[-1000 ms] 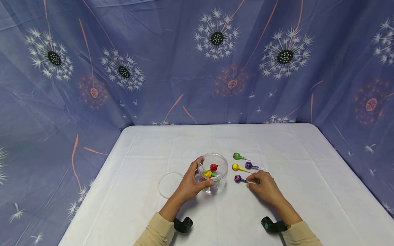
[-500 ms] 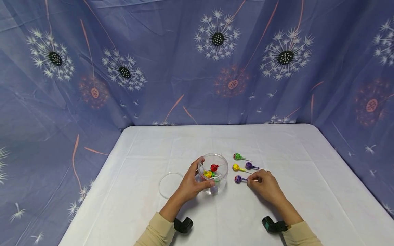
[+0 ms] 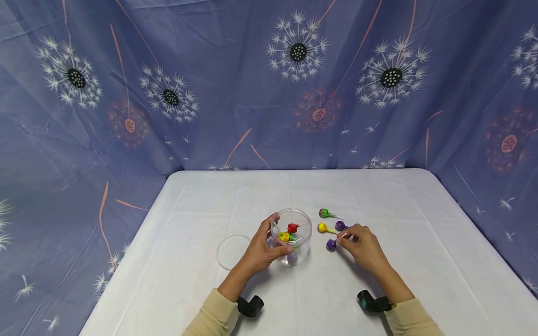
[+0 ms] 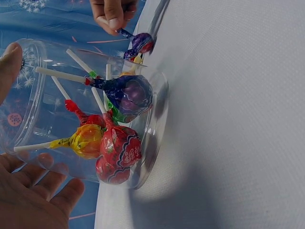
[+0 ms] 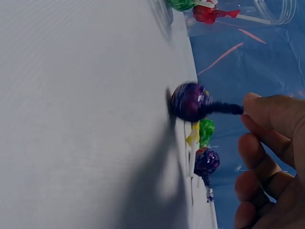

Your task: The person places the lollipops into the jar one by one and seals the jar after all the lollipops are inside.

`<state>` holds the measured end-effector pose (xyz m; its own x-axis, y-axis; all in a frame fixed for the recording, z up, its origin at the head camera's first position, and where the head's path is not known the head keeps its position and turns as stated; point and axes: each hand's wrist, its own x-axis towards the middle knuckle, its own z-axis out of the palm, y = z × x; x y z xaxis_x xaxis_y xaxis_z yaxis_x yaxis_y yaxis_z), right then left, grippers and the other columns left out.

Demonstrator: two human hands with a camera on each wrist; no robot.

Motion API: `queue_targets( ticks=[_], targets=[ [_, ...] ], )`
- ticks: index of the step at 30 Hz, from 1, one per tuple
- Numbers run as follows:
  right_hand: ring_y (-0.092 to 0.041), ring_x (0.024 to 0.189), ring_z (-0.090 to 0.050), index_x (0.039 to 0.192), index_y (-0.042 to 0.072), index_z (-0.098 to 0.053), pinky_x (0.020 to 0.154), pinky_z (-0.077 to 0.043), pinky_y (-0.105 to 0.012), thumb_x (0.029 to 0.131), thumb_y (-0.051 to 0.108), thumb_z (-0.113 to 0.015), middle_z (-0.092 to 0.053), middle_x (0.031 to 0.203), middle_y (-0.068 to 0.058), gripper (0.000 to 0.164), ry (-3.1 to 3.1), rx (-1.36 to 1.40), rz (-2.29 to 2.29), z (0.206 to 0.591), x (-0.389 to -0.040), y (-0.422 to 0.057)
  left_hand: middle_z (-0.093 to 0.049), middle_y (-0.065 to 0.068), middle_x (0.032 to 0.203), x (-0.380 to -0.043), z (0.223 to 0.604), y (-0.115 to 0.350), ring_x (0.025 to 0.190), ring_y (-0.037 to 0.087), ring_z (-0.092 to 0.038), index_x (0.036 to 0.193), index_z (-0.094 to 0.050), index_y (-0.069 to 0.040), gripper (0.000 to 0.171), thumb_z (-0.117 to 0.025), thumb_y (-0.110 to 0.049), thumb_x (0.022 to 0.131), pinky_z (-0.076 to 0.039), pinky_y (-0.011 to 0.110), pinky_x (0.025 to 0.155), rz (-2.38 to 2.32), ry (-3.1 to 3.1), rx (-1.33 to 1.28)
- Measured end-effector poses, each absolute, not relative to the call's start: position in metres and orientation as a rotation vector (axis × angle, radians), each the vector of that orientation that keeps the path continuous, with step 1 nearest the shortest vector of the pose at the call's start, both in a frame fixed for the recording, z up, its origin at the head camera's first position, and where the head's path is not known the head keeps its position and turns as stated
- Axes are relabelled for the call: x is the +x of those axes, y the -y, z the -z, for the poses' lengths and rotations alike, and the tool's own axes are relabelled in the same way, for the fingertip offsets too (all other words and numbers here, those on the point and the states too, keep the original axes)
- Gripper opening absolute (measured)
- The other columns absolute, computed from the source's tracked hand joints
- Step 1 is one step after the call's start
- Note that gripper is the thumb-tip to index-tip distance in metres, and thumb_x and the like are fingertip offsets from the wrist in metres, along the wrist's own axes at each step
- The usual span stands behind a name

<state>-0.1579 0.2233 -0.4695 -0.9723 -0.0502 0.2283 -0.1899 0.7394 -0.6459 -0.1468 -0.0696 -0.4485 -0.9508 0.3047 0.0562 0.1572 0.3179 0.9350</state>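
My left hand (image 3: 259, 252) grips a clear plastic jar (image 3: 306, 247) that stands on the table, thumb on the near side and fingers round the far side. Inside the jar, the left wrist view shows several wrapped lollipops, among them a yellow one (image 4: 87, 141), a red one (image 4: 120, 145) and a purple one (image 4: 131, 97). Just right of the jar, my right hand (image 3: 364, 247) pinches the stick of another purple lollipop (image 3: 331, 245). Its stick tilts up from the table, and its round head hangs at the cloth; whether they touch I cannot tell.
Beyond the right hand lie a green lollipop (image 3: 324, 213), a yellow lollipop (image 3: 322, 227) and a second purple lollipop (image 3: 340, 226). A clear round lid (image 3: 218, 255) lies left of the jar. White cloth (image 3: 189, 224) covers the table, with a patterned curtain (image 3: 235, 93) behind.
My right hand has tipped the purple lollipop's stick up off the table, and its head has shifted slightly right. The left hand and jar stay in place.
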Motion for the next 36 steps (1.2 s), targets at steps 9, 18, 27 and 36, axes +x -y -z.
queue_targets(
  ticks=[9, 18, 27, 36],
  targets=[
    [-0.015, 0.081, -0.048, 0.077, 0.018, -0.069, 0.067, -0.038, -0.024, 0.080, 0.013, -0.073, -0.062, 0.083, 0.003, 0.007, 2.705, 0.227, -1.039, 0.451, -0.160, -0.217, -0.030, 0.001, 0.153, -0.147, 0.447, 0.070, 0.138, 0.037, -0.033, 0.148, -0.023, -0.024, 0.093, -0.076, -0.044, 0.074, -0.030, 0.055, 0.112, -1.707, -2.439, 0.424],
    [-0.014, 0.080, -0.047, 0.078, 0.021, -0.069, 0.068, -0.039, -0.025, 0.081, 0.017, -0.074, -0.063, 0.084, 0.007, 0.007, 2.579, 0.324, -1.089, 0.417, -0.162, -0.205, -0.031, -0.001, 0.152, -0.148, 0.448, 0.069, 0.140, 0.032, -0.032, 0.147, -0.024, -0.028, 0.091, -0.077, -0.044, 0.074, -0.030, 0.051, 0.114, -1.695, -2.449, 0.409],
    [-0.011, 0.080, -0.044, 0.078, 0.019, -0.068, 0.066, -0.038, -0.026, 0.080, 0.014, -0.074, -0.062, 0.083, 0.007, 0.008, 2.517, 0.401, -1.091, 0.388, -0.167, -0.189, -0.030, -0.002, 0.153, -0.148, 0.446, 0.069, 0.139, 0.035, -0.032, 0.147, -0.024, -0.027, 0.091, -0.077, -0.041, 0.074, -0.029, 0.055, 0.113, -1.696, -2.434, 0.383],
    [-0.012, 0.081, -0.043, 0.079, 0.020, -0.069, 0.068, -0.035, -0.026, 0.080, 0.015, -0.074, -0.063, 0.084, 0.008, 0.008, 2.497, 0.476, -1.123, 0.372, -0.171, -0.167, -0.030, -0.001, 0.153, -0.147, 0.447, 0.069, 0.140, 0.033, -0.032, 0.147, -0.024, -0.027, 0.091, -0.077, -0.042, 0.075, -0.029, 0.054, 0.113, -1.694, -2.441, 0.394]
  ],
)
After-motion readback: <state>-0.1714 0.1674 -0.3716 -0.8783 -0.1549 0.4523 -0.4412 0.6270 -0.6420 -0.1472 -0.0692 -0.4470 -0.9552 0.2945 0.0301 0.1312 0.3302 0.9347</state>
